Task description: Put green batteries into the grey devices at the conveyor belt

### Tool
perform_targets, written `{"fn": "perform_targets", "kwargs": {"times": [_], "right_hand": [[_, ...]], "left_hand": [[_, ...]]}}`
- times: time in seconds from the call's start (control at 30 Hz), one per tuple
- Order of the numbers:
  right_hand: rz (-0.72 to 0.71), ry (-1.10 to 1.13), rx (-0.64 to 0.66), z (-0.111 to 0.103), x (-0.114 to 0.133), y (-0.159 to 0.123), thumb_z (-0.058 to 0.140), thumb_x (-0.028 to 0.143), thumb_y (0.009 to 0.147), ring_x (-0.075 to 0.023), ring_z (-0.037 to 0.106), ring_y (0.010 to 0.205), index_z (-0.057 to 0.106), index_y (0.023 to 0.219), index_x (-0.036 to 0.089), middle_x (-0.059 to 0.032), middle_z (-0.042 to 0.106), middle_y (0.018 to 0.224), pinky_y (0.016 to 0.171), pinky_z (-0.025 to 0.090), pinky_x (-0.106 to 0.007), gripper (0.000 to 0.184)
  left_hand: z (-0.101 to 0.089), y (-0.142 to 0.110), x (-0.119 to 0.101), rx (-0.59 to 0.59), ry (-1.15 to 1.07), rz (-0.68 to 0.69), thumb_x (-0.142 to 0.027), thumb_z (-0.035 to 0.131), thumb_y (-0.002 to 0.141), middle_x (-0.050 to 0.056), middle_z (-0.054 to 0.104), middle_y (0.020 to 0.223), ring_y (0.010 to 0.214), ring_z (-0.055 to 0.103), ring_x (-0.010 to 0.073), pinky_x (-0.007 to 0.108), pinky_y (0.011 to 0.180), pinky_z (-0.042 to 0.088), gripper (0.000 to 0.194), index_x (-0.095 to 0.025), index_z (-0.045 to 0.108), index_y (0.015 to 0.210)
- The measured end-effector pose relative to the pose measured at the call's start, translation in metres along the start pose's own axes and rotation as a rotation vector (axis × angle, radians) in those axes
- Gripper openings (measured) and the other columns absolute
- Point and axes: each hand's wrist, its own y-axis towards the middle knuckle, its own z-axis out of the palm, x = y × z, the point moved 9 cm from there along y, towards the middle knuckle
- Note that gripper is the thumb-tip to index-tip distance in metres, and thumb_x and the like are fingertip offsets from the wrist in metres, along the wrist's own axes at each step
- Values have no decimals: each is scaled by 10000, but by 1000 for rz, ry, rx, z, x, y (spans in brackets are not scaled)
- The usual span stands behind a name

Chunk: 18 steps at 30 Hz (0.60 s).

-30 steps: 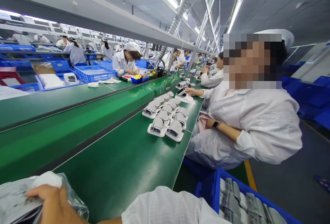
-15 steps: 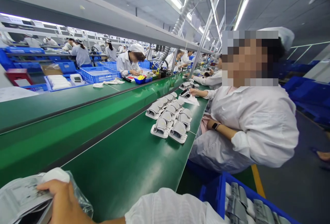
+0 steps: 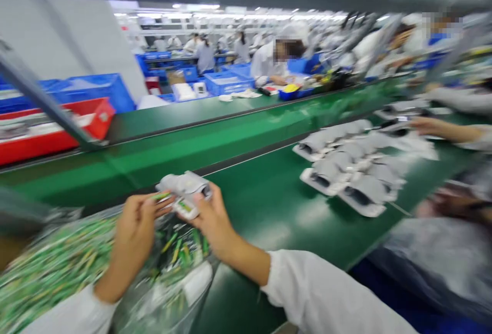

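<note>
We have two hands of our own in shot, and both are up over the green conveyor belt [image 3: 246,231]. Our right hand [image 3: 215,221] is clenched around one white moulded part [image 3: 184,185], fingers wrapped on its near side. A small green-and-yellow piece shows on the part's underside, but it's too blurred to identify. Our left hand [image 3: 134,226] is closed too, its fingertips [image 3: 163,202] pinching one green strip [image 3: 160,196] against the part.

Compared with the frame half a second back, our left hand has moved off the clear packet at lower left and both hands now meet at centre. The view has also swung left, bringing one red tray [image 3: 54,131] into shot.

Containers: we count one clear plastic bag [image 3: 175,277] under our hands, packed with many green and yellow strips [image 3: 57,257], too many and too blurred to count. Blue crates [image 3: 86,93] stand beyond the belt; their contents aren't readable.

On the belt, roughly ten white moulded parts [image 3: 323,175] sit in a cluster to our right, and blur blocks an exact count. One co-worker's hand [image 3: 430,126] is at the far end of that cluster, just beside a dark item [image 3: 395,125].
</note>
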Motion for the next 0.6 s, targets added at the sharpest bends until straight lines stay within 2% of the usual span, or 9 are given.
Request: {"fn": "perform_targets", "kwargs": {"times": [0.03,0.1,0.2,0.3,0.37,0.5,0.6], "right_hand": [[11,9,-4,0,0,-2,827,686,771,-249,622,1337,362,1415,289,-81,469,1590,1039,613,-438,888],[31,13,9,0,-3,-6,826,650,794,-257,608,1362,370,1416,290,-85,479,1587,1052,611,-445,851],[20,-24,28,-1,-7,-12,816,622,821,-261,569,1411,381,1417,292,-87,475,1593,1068,607,-443,809],[-32,-133,24,-4,-7,-17,788,609,858,-242,551,1424,382,1443,303,-89,454,1610,1059,606,-394,775],[-41,-185,-2,-7,-7,-17,786,623,853,-245,564,1406,377,1449,302,-101,457,1604,1036,611,-376,791],[10,-176,-36,-10,-10,-15,829,676,775,-268,589,1375,382,1408,285,-106,502,1557,1021,619,-397,869],[-1,-168,-27,-9,-9,-15,843,672,764,-256,593,1372,386,1412,299,-91,509,1552,1034,614,-401,876]], "left_hand": [[-2,-5,2,31,53,-11,-530,535,1056,129,762,1189,1001,784,238,372,832,675,355,-181,590,1086],[2,-10,-2,84,230,61,-459,544,1053,116,758,1225,1056,770,221,368,903,655,311,-179,636,1151],[12,-12,-9,120,369,191,-378,618,1007,91,756,1237,1084,751,207,346,924,632,234,-180,692,1109],[14,-13,-8,112,310,197,-350,724,951,69,767,1165,1000,750,195,336,887,623,182,-184,712,1024],[14,-15,-7,104,271,191,-332,779,922,64,760,1162,1037,739,206,356,925,605,155,-198,743,991],[17,-19,-9,105,313,252,-250,776,930,67,737,1214,1175,700,231,398,1010,555,30,-234,802,924],[18,-23,-11,81,314,286,-227,766,936,78,711,1225,1135,700,212,378,982,559,37,-224,801,922]]}}
